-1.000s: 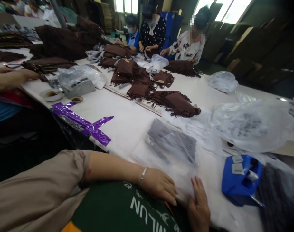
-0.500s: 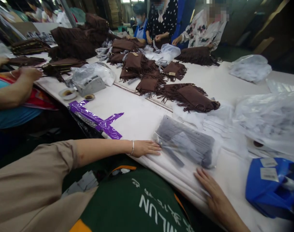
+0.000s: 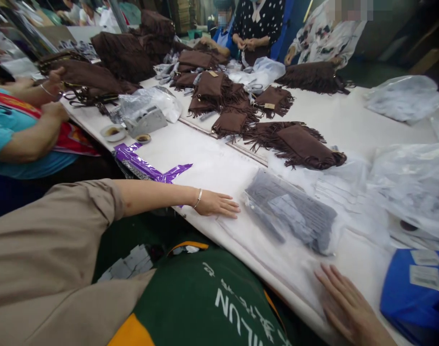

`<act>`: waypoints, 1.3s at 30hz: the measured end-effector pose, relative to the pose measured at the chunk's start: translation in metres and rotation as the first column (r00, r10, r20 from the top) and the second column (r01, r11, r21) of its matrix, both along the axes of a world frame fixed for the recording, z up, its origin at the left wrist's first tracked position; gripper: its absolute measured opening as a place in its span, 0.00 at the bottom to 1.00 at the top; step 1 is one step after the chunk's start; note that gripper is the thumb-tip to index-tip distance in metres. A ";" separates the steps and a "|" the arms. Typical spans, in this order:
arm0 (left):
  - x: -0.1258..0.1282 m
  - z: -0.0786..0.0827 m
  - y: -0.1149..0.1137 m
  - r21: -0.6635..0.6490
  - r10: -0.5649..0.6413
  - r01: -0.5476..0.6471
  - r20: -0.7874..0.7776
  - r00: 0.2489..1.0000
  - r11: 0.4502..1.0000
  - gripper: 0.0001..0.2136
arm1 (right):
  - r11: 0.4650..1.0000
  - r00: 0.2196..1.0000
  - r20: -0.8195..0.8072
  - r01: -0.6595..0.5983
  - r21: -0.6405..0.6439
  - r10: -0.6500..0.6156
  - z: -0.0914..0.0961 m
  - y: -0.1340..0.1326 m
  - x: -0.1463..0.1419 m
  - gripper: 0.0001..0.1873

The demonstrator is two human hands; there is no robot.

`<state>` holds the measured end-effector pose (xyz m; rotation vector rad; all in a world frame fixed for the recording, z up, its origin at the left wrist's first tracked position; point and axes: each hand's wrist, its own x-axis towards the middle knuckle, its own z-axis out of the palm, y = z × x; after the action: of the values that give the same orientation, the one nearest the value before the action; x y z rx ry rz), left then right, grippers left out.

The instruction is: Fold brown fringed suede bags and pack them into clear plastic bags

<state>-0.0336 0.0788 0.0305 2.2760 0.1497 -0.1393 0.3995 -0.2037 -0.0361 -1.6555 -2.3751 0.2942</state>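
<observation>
A clear plastic bag (image 3: 291, 211) with a dark, flat item and a paler piece inside lies on the white tabletop (image 3: 212, 154) between my hands. My left hand (image 3: 216, 203) rests on the table just left of the bag, fingers stretched out, holding nothing. Below the bag's right end, my right hand (image 3: 349, 298) is over the table edge area with its fingers extended, apart from the bag. Neither hand touches the bag. What exactly the bag contains is blurred by the plastic.
Brown fringed bags (image 3: 306, 144) lie in piles across the table. A blue container with labels (image 3: 414, 288) stands at the right, by loose plastic bags (image 3: 414, 187). Purple tape (image 3: 147, 163) marks the left edge. Co-workers (image 3: 257, 33) handle things across the table and at left.
The view has shifted a little. My right hand has drawn away from the bag, down and to the right. The left hand now sits slightly farther from the bag. A co-worker at left has raised a brown piece.
</observation>
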 end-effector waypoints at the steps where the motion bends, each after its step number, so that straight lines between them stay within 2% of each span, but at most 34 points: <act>1: 0.003 -0.002 0.002 0.034 -0.036 0.035 0.036 0.999 0.999 0.32 | 0.998 1.000 0.005 -0.029 0.050 0.029 -0.005 0.007 -0.006 0.32; 4: 0.012 -0.011 0.008 0.117 -0.121 0.101 0.175 0.977 0.988 0.28 | 0.990 0.998 -0.057 -0.029 0.136 0.037 -0.014 0.024 -0.026 0.32; 6: 0.014 -0.018 0.009 0.106 -0.102 0.079 0.233 0.967 0.991 0.22 | 0.994 0.995 -0.098 0.003 0.109 0.007 -0.014 0.022 -0.031 0.31; 8: 0.014 -0.025 0.007 0.031 -0.024 0.017 0.231 0.973 0.999 0.15 | 0.999 0.992 -0.125 0.028 0.034 -0.024 -0.012 0.011 -0.027 0.29; 10: 0.014 -0.032 0.001 -0.058 0.176 -0.168 0.192 0.966 0.984 0.14 | 0.998 0.986 -0.154 0.056 -0.043 -0.062 -0.011 -0.004 -0.018 0.28; 11: 0.015 -0.036 -0.003 -0.083 0.315 -0.305 0.168 0.934 0.949 0.15 | 0.995 0.982 -0.167 0.076 -0.068 -0.086 -0.011 -0.011 -0.014 0.29; 13: 0.021 -0.042 -0.009 -0.086 0.557 -0.550 0.142 0.818 0.830 0.20 | 0.989 0.975 -0.177 0.126 -0.074 -0.137 -0.015 -0.021 -0.007 0.33; 15: 0.030 -0.046 -0.013 -0.055 0.682 -0.683 0.156 0.715 0.729 0.22 | 0.979 0.967 -0.159 0.195 -0.052 -0.201 -0.021 -0.023 -0.006 0.38; 17: 0.040 -0.049 -0.015 -0.010 0.731 -0.742 0.182 0.658 0.670 0.23 | 0.949 0.937 -0.152 0.310 -0.061 -0.316 -0.026 -0.018 -0.009 0.39; 19: 0.049 -0.049 -0.017 0.052 0.776 -0.798 0.203 0.597 0.600 0.22 | 0.880 0.860 -0.191 0.459 -0.118 -0.474 -0.029 -0.009 -0.017 0.33; 21: 0.053 -0.049 -0.021 0.122 0.811 -0.841 0.224 0.541 0.528 0.21 | 0.750 0.715 -0.232 0.644 -0.151 -0.660 -0.027 0.001 -0.029 0.30; 23: 0.054 -0.049 -0.029 0.190 0.830 -0.863 0.241 0.504 0.469 0.19 | 0.600 0.570 -0.211 0.791 -0.120 -0.794 -0.021 0.008 -0.045 0.31; 24: 0.053 -0.049 -0.033 0.225 0.834 -0.866 0.244 0.494 0.447 0.19 | 0.540 0.521 -0.176 0.837 -0.084 -0.835 -0.017 0.009 -0.054 0.30; 25: 0.052 -0.049 -0.037 0.260 0.837 -0.864 0.242 0.491 0.431 0.18 | 0.506 0.497 -0.134 0.861 -0.043 -0.857 -0.012 0.010 -0.065 0.30; 29: 0.043 -0.051 -0.049 0.402 0.841 -0.824 0.198 0.503 0.398 0.18 | 0.496 0.499 -0.042 0.865 0.076 -0.865 0.006 0.004 -0.106 0.25; 32: 0.037 -0.047 -0.048 0.476 0.846 -0.788 0.153 0.511 0.390 0.17 | 0.479 0.479 0.007 0.876 0.057 -0.878 0.016 -0.001 -0.126 0.23; 36: 0.040 -0.023 -0.040 0.517 0.821 -0.755 0.161 0.548 0.403 0.12 | 0.449 0.451 0.182 0.892 -0.054 -0.874 0.015 -0.001 -0.128 0.24; 38: 0.052 -0.006 -0.040 0.515 0.728 -0.740 0.285 0.624 0.433 0.12 | 0.446 0.455 0.207 0.890 -0.092 -0.866 0.011 -0.001 -0.125 0.24; 39: 0.061 0.000 -0.043 0.508 0.643 -0.718 0.356 0.678 0.476 0.14 | 0.442 0.455 0.197 0.891 -0.104 -0.869 0.010 -0.002 -0.124 0.23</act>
<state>0.0269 0.0363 0.0306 2.6492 1.2045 0.5632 0.2756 -0.2054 -0.0264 -2.7927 -1.1897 0.2168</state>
